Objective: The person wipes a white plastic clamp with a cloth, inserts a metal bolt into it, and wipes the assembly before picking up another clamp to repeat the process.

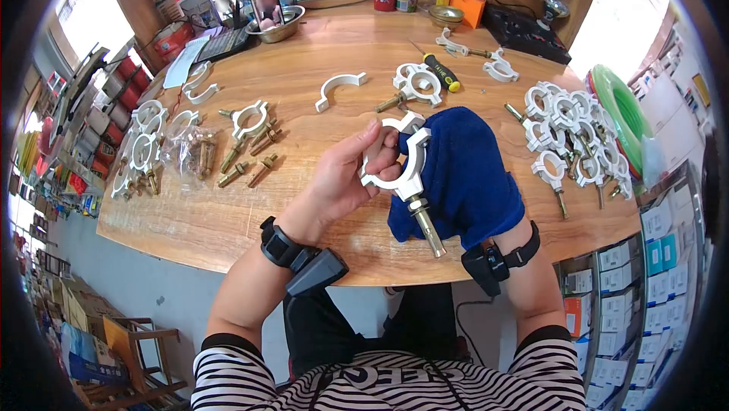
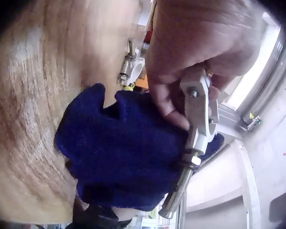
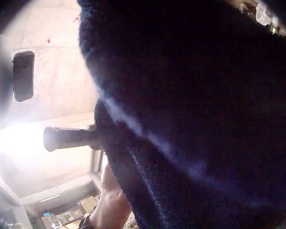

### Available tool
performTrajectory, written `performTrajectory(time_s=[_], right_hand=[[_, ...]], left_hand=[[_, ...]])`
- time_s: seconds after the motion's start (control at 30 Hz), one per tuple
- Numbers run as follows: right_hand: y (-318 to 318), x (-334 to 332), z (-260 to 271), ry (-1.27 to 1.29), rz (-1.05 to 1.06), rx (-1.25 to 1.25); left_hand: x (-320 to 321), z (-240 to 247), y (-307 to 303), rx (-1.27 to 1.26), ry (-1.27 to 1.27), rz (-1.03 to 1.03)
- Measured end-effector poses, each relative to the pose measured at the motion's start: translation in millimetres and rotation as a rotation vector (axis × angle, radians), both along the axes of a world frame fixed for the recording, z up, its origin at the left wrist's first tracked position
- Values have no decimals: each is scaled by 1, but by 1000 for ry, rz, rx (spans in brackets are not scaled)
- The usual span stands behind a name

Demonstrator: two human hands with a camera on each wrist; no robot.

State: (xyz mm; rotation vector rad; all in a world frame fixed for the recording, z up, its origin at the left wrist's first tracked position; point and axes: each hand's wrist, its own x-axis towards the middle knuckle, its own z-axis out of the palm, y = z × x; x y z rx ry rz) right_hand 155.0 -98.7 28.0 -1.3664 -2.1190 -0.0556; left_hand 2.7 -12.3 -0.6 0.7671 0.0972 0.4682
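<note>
My left hand (image 1: 345, 172) grips a white pipe clamp (image 1: 414, 164), its fingers curled through the ring from the left. A brass-coloured expansion bolt (image 1: 429, 229) hangs from the clamp, slanting down to the right. In the left wrist view the clamp (image 2: 198, 114) shows edge-on, with the bolt (image 2: 176, 193) below it. A dark blue cloth (image 1: 467, 176) drapes over my right hand and meets the right side of the ring. That hand's fingers are hidden, and I cannot tell how they lie. Cloth (image 3: 195, 95) fills most of the right wrist view, the bolt (image 3: 69, 138) jutting out beside it.
Clamps with bolts (image 1: 566, 119) are heaped at the right by a green hose coil (image 1: 619, 107). More clamps (image 1: 144, 145) and loose bolts (image 1: 262, 170) lie at the left. Behind my hands are a half clamp (image 1: 342, 88), another clamp (image 1: 418, 85) and a screwdriver (image 1: 442, 73).
</note>
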Motion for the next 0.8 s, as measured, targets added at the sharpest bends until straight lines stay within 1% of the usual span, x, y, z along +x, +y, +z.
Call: performTrajectory(time_s=[0.07,0.1,0.13,0.17,0.2,0.27,0.3,0.33,0.37,0.4,0.43,0.47,0.5,0.53,0.57,0.63,0.67,0.73,0.77,0.8], right_hand=[[3,4,-4,-108,-15,-15],[4,2,-5,-111,-11,-15],[6,-1,-5,3,-16,33],[8,-3,-5,118,-20,81],[8,-3,-3,116,-16,82],[6,-3,-1,-14,43,174],[6,-3,-2,-14,47,172],[6,-2,-4,-1,50,152],[7,-2,-7,11,54,133],[7,-2,-8,22,58,114],[7,-5,-8,97,86,64],[6,-7,-7,95,89,63],[5,-9,-4,99,84,-38],[4,-11,-2,101,78,-139],[5,-12,-4,98,80,-138],[9,-13,-14,500,83,-330],[12,-14,-18,496,84,-331],[16,-16,-24,124,127,71],[14,-16,-22,121,128,70],[12,-16,-18,190,165,-26]], left_hand=[[-1,-5,6,-18,-53,-38],[-2,-7,8,-35,-103,-73],[-2,-6,8,-35,-105,-69],[-2,-6,7,-68,-94,-49],[-2,-5,8,-100,-82,-30],[-2,-5,8,-92,-92,-7],[-1,-2,7,-113,-51,105],[-1,0,6,-134,-9,217],[-4,-4,10,-142,-54,178],[-4,-6,11,-144,-56,182],[-5,-8,11,-143,-81,197],[-5,-9,12,-143,-105,210],[-6,-12,15,-143,-108,212],[-6,-15,18,-147,-185,219],[-7,-16,20,-151,-262,226],[-7,-13,19,-172,-249,267],[-7,-11,18,-192,-232,304],[-5,-12,17,-142,-242,322],[-4,-12,15,-92,-247,338],[-2,-11,12,-93,-249,340]])
